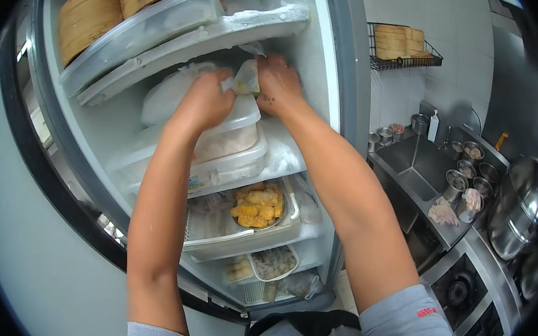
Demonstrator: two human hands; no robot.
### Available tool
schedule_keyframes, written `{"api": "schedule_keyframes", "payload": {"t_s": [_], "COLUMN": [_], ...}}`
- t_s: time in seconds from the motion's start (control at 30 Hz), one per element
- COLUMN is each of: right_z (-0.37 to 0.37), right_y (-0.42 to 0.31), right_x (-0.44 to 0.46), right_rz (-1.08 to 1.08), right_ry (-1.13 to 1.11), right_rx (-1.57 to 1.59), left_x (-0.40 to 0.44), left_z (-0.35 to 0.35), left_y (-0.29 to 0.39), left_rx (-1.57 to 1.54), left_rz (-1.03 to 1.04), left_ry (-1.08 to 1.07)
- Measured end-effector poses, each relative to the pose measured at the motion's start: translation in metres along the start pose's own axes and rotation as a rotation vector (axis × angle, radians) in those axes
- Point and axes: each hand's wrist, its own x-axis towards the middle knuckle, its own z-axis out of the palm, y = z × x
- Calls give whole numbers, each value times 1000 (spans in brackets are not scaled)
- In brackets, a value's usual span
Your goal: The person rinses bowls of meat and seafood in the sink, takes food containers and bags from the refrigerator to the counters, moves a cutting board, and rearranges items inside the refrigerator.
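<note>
Both hands reach into a frosted upright freezer, under its upper shelf. Between them is a clear plastic bag [247, 78] with something pale yellowish inside. My left hand [208, 100] pinches the bag's left edge with fingers closed. On the other side, my right hand [279, 84] has its fingers curled on the bag, slightly blurred. Below the hands sit stacked lidded plastic containers [236, 142] with pale contents. A larger whitish bag [164, 100] lies behind my left hand.
Bamboo steamers [89, 18] and a clear bin [144, 37] fill the upper shelf [196, 49]. Lower down, a bowl of yellow pieces [258, 206] sits in a white basket [239, 244]. To the right are a sink [411, 172] with running water, metal cups [455, 184], a large pot [516, 207] and a stove [460, 284].
</note>
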Motion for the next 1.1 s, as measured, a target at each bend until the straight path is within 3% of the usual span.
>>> {"api": "schedule_keyframes", "payload": {"t_s": [0.03, 0.13, 0.23, 0.4, 0.5, 0.63, 0.77, 0.8, 0.9, 0.93, 1.03, 1.1], "right_z": [-5, -32, -53, -82, -100, -119, -119, -125, -141, -156, -214, -230], "right_y": [-1, -12, -16, -17, -24, -39, -47, -48, -45, -43, -28, -10], "right_x": [0, -1, -15, -51, -61, -73, -94, -97, -92, -89, -99, -125], "right_rz": [-9, -24, -133, -313, -468, -624, -729, -745, -901, -938, -658, -387], "right_ry": [60, 197, 333, 400, 509, 520, 520, 517, 560, 451, 106, 60], "right_rx": [-6, 2, 71, 86, 89, -104, -101, -108, -197, -260, 48, 691], "left_x": [18, 51, 56, 21, -13, -29, -55, -65, -86, -92, -108, -129], "left_z": [7, 0, -3, -7, -28, -49, -33, -31, -20, -19, -8, 4], "left_y": [-8, 4, 13, 17, 38, 55, 79, 76, 95, 104, 132, 146], "left_rx": [35, -712, -1338, -1390, -1534, -1629, -1770, -1787, -1930, -1933, -2035, -2021], "left_rz": [-87, -743, -734, -617, -539, -465, -468, -410, -460, -467, -434, -401], "left_ry": [-187, -390, -326, -351, -208, -324, 100, 78, 452, 524, 725, 692]}}
